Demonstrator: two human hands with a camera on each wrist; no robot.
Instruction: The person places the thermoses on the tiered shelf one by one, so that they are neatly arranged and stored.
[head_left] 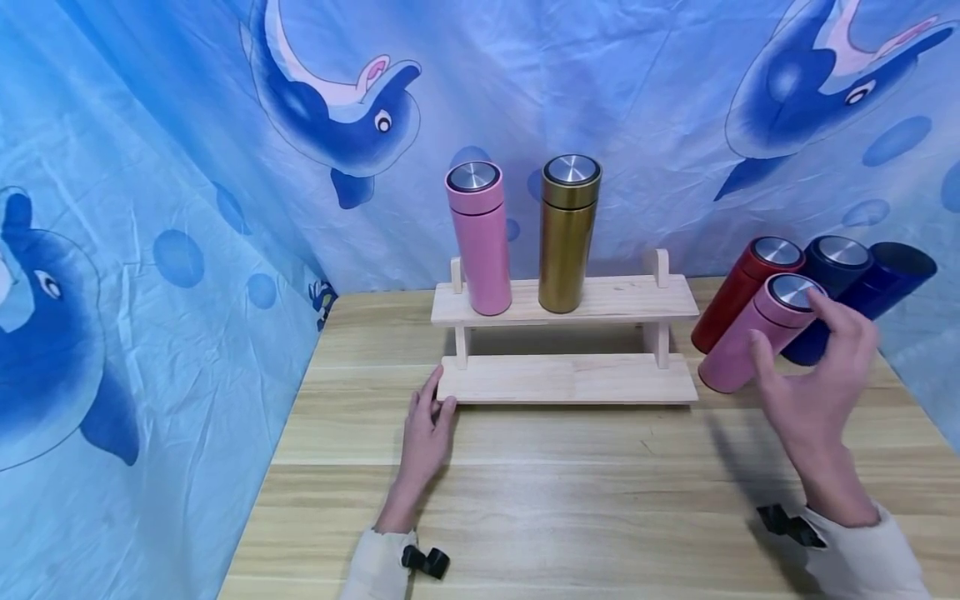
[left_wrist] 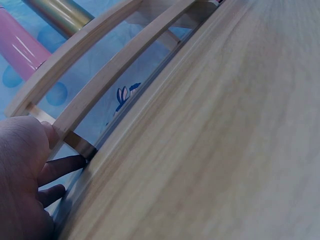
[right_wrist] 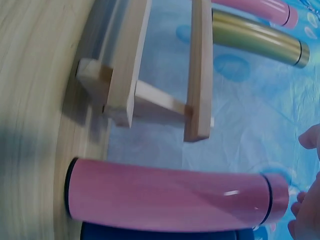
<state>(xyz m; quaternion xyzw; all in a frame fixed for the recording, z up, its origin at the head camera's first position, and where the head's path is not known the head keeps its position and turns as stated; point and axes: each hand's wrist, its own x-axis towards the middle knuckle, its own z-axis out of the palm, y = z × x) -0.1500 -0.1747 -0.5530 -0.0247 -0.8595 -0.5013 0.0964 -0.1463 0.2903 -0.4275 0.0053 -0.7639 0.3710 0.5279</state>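
My left hand [head_left: 427, 433] holds the left end of a two-tier wooden rack [head_left: 562, 379], thumb at the front edge and fingers along the side. In the left wrist view, those fingers [left_wrist: 62, 169] reach beside the rack's foot. On the upper tier stand a pink thermos bottle [head_left: 482, 250] and a gold thermos bottle [head_left: 566, 250], both upright with silver-topped lids. Over at the right, my right hand [head_left: 821, 392] is spread around the top of another pink thermos bottle [head_left: 750, 346]. The right wrist view shows its fingers [right_wrist: 307, 207] just off that bottle's lid end.
Behind the right-hand pink bottle stand a red thermos bottle [head_left: 735, 296], a dark navy one [head_left: 836, 254] and a glossy blue one [head_left: 892, 275], close together. The wood-grain table [head_left: 570, 500] meets a blue dolphin-print cloth [head_left: 637, 108] at the back and left.
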